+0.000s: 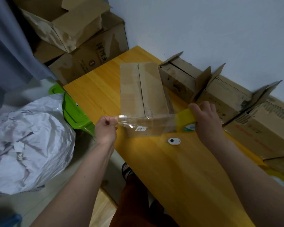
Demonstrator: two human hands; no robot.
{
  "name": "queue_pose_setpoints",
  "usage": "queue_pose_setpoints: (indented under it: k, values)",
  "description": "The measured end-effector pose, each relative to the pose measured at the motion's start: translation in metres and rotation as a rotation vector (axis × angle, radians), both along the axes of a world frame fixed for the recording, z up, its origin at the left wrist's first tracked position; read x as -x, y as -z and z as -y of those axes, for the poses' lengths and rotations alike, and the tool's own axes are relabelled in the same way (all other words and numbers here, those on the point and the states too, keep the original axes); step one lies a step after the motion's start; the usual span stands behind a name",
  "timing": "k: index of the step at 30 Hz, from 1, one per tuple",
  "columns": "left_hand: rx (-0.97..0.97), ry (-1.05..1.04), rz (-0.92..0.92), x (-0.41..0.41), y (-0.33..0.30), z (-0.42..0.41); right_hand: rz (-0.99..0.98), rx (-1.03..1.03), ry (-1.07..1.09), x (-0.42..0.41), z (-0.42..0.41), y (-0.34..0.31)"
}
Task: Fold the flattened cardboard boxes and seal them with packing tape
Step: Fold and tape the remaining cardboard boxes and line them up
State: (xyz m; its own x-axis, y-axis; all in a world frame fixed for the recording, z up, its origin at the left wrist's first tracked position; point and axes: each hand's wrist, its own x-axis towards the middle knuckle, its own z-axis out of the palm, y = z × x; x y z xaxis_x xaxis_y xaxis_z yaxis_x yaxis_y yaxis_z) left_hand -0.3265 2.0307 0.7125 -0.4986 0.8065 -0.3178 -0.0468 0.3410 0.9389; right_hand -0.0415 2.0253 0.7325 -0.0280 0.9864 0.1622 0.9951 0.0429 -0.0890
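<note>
A folded cardboard box point(143, 90) stands on the yellow wooden table point(95, 89), its top flaps closed with a seam down the middle. My right hand point(205, 118) grips a roll of tape point(185, 117) with a yellowish body at the box's near right corner. A clear strip of tape point(138, 122) stretches leftward across the box's near face. My left hand point(106, 126) pinches the free end of that strip just left of the box.
A small white box cutter point(174, 141) lies on the table near the box. Several open cardboard boxes point(220, 95) line the wall on the right. More boxes point(75, 38) are stacked at the back left. A white plastic bag point(28, 145) and a green bin point(74, 112) sit left of the table.
</note>
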Motion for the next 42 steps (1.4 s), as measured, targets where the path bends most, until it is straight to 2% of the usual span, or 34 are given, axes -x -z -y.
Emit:
queue_pose_setpoints:
  k: [5,13,24,29,31,34,37,40,42]
  values:
    - [0.005,-0.080,-0.012,-0.001,0.005,-0.009,0.178,-0.007,-0.048,0.007,-0.013,-0.004]
    - [0.094,-0.055,-0.029,0.010,0.016,-0.018,0.284,0.086,-0.021,0.020,-0.025,-0.002]
    - [0.292,0.089,-0.022,-0.001,0.025,-0.020,0.262,0.195,0.001,0.028,-0.027,0.022]
    - [0.426,0.148,0.075,-0.005,0.026,-0.027,0.224,0.201,0.030,0.030,-0.031,0.022]
    - [0.448,0.112,-0.001,0.000,0.030,-0.027,0.200,0.193,0.055,0.031,-0.029,0.025]
    - [0.211,0.123,-0.175,0.003,0.023,-0.023,0.140,0.183,0.050,0.037,-0.025,0.029]
    - [0.075,0.182,-0.480,0.008,0.005,-0.021,0.075,0.206,0.031,0.049,-0.020,0.030]
    - [0.090,0.272,-0.642,0.017,-0.009,-0.026,-0.021,0.269,-0.034,0.062,-0.016,0.026]
    - [0.173,0.382,-0.699,0.018,-0.013,-0.035,-0.123,0.329,-0.130,0.073,-0.013,0.025]
